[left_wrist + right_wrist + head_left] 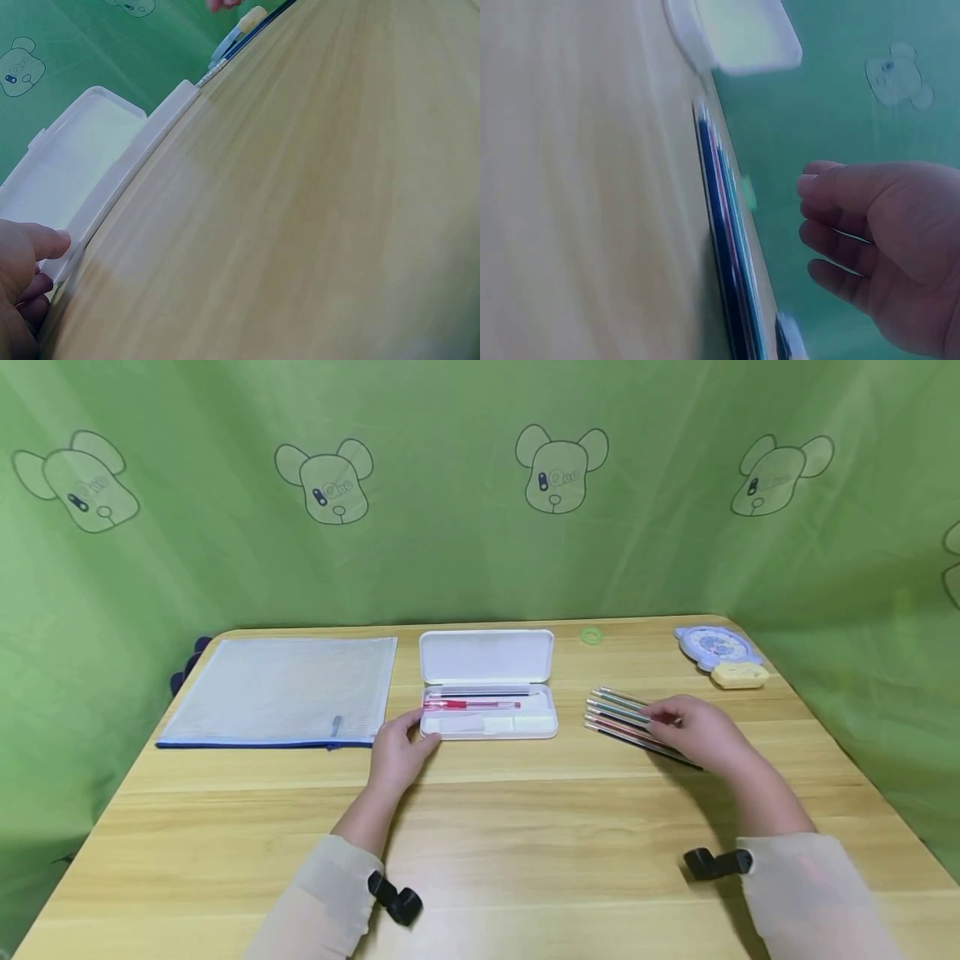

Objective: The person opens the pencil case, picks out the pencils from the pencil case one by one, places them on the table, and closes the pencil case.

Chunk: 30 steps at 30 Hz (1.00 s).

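Note:
A white pencil case (546,723) stands with its lid (487,657) raised, at the middle of the table. Inside lie a red pen (453,704) and a thin dark pen or pencil (487,695). My left hand (396,753) grips the case's left end, its thumb on the front edge in the left wrist view. To the right, several slim pens or pencils (617,714) lie side by side on the wood. My right hand (697,732) hovers over their right ends. In the right wrist view its fingers (840,240) are loosely bent, apart from them, and hold nothing.
A mesh zip pouch (277,689) with a blue edge lies at the left. At the back are a green ring (591,636), a lilac round item (716,646) and a yellowish block (739,676) touching it. Green cloth (450,568) hangs behind the table.

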Motion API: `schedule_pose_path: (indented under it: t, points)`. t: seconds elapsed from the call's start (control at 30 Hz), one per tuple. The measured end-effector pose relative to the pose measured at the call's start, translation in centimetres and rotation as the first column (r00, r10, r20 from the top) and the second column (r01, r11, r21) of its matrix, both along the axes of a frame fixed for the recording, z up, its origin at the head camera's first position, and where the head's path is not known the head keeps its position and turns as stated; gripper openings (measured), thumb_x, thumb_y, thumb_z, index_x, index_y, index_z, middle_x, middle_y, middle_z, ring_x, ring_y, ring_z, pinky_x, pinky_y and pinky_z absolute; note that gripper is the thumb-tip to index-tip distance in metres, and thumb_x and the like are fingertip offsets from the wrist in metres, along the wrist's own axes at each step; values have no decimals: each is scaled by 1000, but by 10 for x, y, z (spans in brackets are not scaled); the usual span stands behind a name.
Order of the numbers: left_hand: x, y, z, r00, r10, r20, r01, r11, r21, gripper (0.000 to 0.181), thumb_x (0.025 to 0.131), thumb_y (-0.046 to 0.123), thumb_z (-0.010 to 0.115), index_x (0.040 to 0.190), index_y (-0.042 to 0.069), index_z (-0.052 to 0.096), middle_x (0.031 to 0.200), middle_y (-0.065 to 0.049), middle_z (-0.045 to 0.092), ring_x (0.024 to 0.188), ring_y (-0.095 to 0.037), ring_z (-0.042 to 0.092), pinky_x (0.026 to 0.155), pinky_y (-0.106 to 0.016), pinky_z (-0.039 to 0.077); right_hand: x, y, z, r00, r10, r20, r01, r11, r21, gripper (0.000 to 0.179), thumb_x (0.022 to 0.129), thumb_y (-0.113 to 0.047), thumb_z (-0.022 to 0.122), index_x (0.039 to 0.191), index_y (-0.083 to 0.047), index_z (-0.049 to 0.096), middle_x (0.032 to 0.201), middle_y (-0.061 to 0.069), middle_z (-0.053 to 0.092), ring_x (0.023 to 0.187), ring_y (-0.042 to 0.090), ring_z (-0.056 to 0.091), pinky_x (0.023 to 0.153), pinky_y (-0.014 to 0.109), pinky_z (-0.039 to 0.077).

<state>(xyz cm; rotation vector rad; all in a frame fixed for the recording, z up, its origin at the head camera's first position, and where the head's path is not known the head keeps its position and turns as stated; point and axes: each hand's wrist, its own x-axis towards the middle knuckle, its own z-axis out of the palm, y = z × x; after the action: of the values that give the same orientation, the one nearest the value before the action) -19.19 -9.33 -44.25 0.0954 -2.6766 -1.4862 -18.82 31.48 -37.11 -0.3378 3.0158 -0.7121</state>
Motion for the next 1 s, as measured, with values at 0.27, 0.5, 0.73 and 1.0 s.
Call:
schedule_pose_path:
  t: [0.27,0.5,0.73,1.0]
  points:
    - [0,0,-2,1000,0,-2,0,1000,4,51,87,20,73,132,1,59,137,-15,59,133,-33,50,116,-45,38,-29,-48,2,999,41,6,-40,998,-45,29,94,-16,61,118,-2,68,113,20,68,106,34,62,96,54,50]
    - [0,0,-1,1000,-1,-6,1,1000,-4,52,86,21,73,132,2,59,138,-15,59,134,-33,50,116,-46,37,-49,-88,1,995,88,47,-85,995,-55,29,94,-13,58,119,-3,68,115,18,66,107,32,60,97,52,49]
    - [0,0,0,1000,-1,-18,1,1000,6,50,87,19,73,131,1,60,136,-17,60,132,-35,51,115,-47,39,-64,-121,-6,989,135,52,-131,988,-81,27,94,-13,60,117,-3,69,119,19,66,112,33,59,103,52,47]
    - [-1,1,0,1000,5,-2,-5,1000,10,50,87,20,73,132,2,59,137,-15,59,134,-33,50,116,-46,38,-77,-145,-16,984,154,92,-148,987,-69,28,93,-11,60,118,-2,68,122,19,66,118,34,58,109,50,44]
